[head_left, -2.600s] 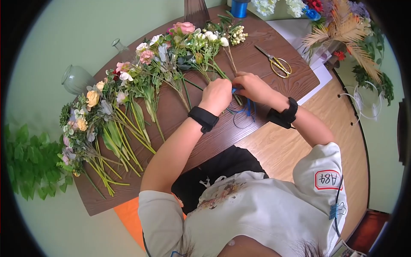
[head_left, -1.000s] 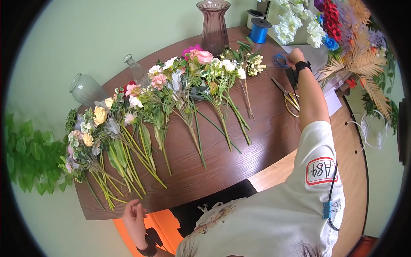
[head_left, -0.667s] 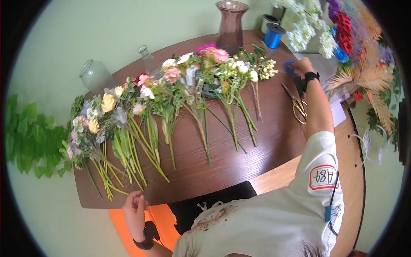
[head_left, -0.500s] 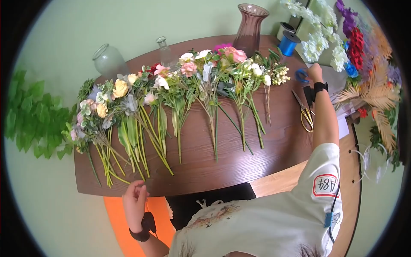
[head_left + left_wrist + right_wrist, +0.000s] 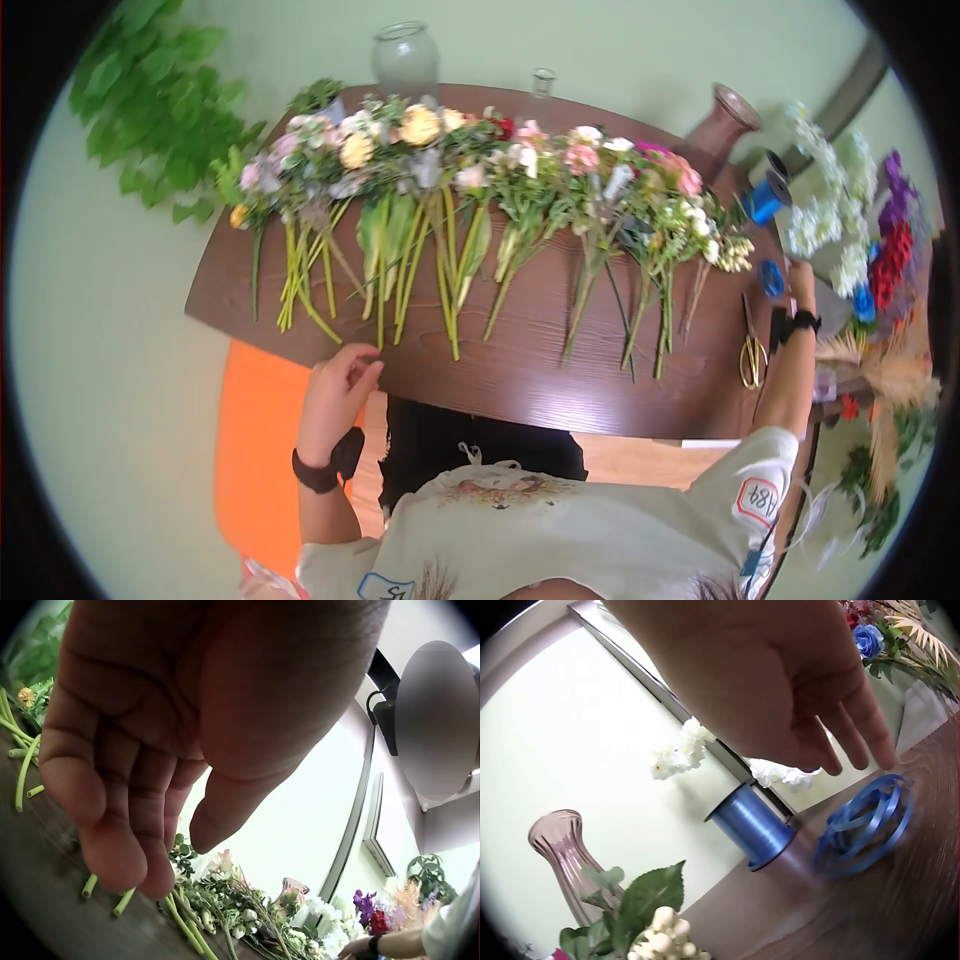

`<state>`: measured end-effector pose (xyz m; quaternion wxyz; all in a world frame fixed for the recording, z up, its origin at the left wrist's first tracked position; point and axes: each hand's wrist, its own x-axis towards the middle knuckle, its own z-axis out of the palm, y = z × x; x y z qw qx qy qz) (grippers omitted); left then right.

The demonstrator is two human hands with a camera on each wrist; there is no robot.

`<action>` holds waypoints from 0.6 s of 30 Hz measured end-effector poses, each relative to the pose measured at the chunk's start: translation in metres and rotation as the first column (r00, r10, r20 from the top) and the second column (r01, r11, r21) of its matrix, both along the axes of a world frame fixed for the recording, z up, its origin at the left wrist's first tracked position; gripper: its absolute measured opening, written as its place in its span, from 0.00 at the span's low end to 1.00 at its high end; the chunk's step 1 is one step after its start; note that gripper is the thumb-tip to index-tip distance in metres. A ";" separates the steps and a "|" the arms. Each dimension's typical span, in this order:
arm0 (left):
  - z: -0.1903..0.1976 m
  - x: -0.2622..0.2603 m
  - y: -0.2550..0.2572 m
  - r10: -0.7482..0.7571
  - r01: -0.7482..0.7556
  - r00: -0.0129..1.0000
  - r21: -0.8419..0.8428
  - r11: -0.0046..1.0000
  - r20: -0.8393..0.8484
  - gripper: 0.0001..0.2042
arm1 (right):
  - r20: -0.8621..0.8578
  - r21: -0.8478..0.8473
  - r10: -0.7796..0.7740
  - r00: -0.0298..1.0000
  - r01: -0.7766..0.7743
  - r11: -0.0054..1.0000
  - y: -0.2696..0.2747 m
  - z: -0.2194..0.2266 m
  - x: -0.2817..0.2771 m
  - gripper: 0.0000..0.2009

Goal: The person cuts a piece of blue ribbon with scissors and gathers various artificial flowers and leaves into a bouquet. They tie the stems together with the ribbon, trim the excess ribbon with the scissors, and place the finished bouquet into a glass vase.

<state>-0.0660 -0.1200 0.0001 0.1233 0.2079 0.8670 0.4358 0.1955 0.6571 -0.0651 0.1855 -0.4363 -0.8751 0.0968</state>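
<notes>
My right hand (image 5: pixel 801 283) is stretched to the back right of the table. In the right wrist view its fingers hang loosely just above a coil of blue ribbon (image 5: pixel 870 817), which lies on the wood, and they hold nothing. A spool of blue ribbon (image 5: pixel 751 826) rests beside the coil. My left hand (image 5: pixel 335 395) hovers at the front left edge, fingers loosely curled and empty, near the cut ends of green stems (image 5: pixel 455 310). A long row of artificial flowers (image 5: pixel 420 125) lies across the table, blooms toward the wall and stems toward me.
Gold-handled scissors (image 5: pixel 752 358) lie near the right hand. Along the back stand a round glass vase (image 5: pixel 406 62), a small bottle (image 5: pixel 541 88) and a purple glass vase (image 5: pixel 718 130). Tall white flowers (image 5: pixel 850 220) and a dried palm leaf (image 5: pixel 880 375) crowd the right side.
From together over the blue ribbon at the middle front, my hands have parted. The right took the ribbon to the back right and let it go; the left withdrew leftward. The head view has turned.
</notes>
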 end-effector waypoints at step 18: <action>0.007 -0.035 0.005 -0.050 0.056 0.977 0.024 0.998 -0.206 0.06 | -0.142 -0.522 0.389 0.910 -0.403 0.752 -0.418 0.126 -0.108 0.13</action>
